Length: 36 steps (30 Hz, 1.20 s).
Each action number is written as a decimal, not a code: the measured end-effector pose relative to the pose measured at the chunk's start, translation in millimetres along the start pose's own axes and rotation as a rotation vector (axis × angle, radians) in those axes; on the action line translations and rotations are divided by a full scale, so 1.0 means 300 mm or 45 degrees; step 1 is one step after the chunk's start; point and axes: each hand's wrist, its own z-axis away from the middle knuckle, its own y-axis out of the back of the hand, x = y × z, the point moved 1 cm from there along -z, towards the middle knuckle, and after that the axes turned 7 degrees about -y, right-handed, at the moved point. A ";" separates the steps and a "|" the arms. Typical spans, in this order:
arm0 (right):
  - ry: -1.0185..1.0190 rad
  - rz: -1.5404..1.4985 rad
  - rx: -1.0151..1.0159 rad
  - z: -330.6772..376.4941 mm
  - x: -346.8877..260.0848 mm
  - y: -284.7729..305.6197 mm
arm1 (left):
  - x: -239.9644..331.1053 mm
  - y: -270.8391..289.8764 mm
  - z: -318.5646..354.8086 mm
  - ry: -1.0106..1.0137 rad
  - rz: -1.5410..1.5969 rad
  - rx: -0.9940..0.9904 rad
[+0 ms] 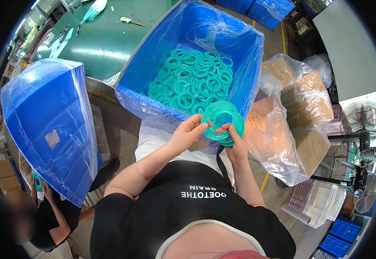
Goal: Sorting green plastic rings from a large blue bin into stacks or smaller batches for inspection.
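My left hand [189,133] pinches the near left edge of a flat teal plastic ring [210,111] with a wide round hole and small holes around it. My right hand [236,146] grips the same ring and at least one more teal ring behind it, with its fingers curled through the opening. How many rings are stacked there I cannot tell. Just beyond my hands a large blue bin [147,48], lined with transparent film, holds a heap of similar teal rings [193,74].
A green-topped table [106,43] with a small brush-like tool [133,21] lies behind the bin. Left stands another film-covered blue bin [54,116]; beside it a person [58,216] handles a teal ring. Plastic-wrapped cartons [306,103] and a fan [362,181] are on the right.
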 end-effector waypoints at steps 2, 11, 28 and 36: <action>0.019 0.072 0.000 0.005 -0.008 -0.008 | 0.002 -0.020 0.000 -0.027 -0.044 0.169; 0.117 0.247 0.010 0.002 -0.011 -0.020 | -0.054 0.008 0.003 -0.104 -0.368 0.299; 0.195 0.386 0.026 0.014 -0.011 -0.016 | -0.047 0.004 0.018 -0.130 -0.880 0.237; 0.117 -0.054 0.181 -0.003 -0.025 0.004 | -0.054 0.035 0.019 -0.055 0.091 0.200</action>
